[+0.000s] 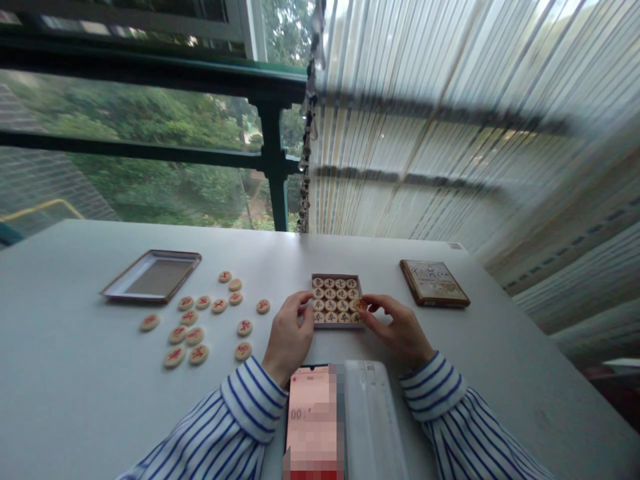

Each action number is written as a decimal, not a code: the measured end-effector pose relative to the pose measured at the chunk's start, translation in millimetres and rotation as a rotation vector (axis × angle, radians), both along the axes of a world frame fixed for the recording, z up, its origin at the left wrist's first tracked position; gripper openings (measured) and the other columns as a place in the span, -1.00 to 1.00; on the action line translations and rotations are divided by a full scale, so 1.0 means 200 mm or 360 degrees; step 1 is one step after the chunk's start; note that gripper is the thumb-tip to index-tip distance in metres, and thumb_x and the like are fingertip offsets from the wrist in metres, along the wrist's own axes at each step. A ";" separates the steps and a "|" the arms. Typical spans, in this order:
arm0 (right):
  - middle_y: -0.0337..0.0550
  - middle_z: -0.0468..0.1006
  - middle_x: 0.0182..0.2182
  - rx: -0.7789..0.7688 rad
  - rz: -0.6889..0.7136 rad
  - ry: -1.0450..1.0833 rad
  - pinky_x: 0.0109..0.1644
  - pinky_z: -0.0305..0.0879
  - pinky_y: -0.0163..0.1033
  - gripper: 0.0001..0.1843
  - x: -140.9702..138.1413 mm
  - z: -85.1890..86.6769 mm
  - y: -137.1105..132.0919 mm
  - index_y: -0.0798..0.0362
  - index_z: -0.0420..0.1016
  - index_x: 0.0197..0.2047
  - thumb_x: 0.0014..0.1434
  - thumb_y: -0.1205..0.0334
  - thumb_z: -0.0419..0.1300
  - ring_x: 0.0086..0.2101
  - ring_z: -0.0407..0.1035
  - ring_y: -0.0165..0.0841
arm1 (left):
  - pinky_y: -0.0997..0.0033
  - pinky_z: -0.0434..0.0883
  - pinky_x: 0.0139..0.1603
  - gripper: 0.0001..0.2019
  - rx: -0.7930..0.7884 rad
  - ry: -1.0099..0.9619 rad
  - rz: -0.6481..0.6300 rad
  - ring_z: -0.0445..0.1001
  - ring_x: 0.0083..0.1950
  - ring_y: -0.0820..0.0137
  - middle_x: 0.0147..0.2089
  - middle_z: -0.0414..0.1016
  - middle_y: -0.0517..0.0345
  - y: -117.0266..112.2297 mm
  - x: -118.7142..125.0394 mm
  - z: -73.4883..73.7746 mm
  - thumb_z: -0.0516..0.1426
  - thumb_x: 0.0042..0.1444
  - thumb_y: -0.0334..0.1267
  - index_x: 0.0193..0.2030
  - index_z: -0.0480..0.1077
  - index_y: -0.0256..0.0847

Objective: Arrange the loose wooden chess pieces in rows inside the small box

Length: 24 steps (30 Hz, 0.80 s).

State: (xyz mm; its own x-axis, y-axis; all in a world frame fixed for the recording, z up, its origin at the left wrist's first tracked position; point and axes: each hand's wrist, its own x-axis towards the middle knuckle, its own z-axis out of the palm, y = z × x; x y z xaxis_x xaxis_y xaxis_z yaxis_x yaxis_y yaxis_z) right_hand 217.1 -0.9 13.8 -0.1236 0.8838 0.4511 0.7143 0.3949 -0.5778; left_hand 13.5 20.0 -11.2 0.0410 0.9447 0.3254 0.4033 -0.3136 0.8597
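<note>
A small brown box (337, 276) filled with rows of round wooden chess discs sits on the white table (75, 387). My left hand (289, 335) rests against the box's left edge, fingers curled on it. My right hand (397, 327) is at the box's right edge and pinches a disc with a red mark (361, 305) at the lower right corner. Both arms wear blue-striped white sleeves.
Several loose red-marked discs (200, 320) lie scattered to the left. An open box tray (151, 275) lies at the far left, a box lid (433, 283) at the right. A phone (314, 417) and a white case (373, 417) lie near me. Window and blinds behind.
</note>
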 end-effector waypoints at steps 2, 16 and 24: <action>-0.14 0.50 -0.33 -0.0030 0.0010 -0.0007 -0.23 0.29 -0.24 -0.78 0.01 0.00 0.00 0.06 0.40 -0.19 0.06 0.23 0.14 -0.35 0.36 -0.38 | 0.35 0.38 -0.09 -0.75 -0.0025 -0.0016 -0.0011 0.43 -0.11 0.37 -0.09 0.43 0.04 0.00 0.00 0.00 -0.01 0.09 -0.35 -0.09 0.32 -0.22; -0.10 0.43 -0.23 -0.0125 0.0040 0.0040 -0.19 0.32 -0.23 -0.77 0.05 0.00 0.01 0.05 0.41 -0.17 0.07 0.19 0.13 -0.27 0.33 -0.36 | 0.34 0.35 -0.06 -0.75 -0.0053 0.0015 -0.0036 0.41 -0.11 0.38 -0.12 0.44 0.07 -0.01 -0.01 0.01 -0.01 0.06 -0.40 -0.11 0.34 -0.23; -0.06 0.43 -0.19 -0.0125 0.0111 0.0061 -0.03 0.27 -0.14 -0.79 0.05 -0.01 0.01 0.04 0.43 -0.20 0.08 0.18 0.13 -0.15 0.31 -0.29 | 0.32 0.35 -0.05 -0.75 -0.0024 0.0029 -0.0047 0.40 -0.08 0.36 -0.11 0.44 0.06 0.00 -0.01 0.01 -0.02 0.07 -0.40 -0.11 0.34 -0.22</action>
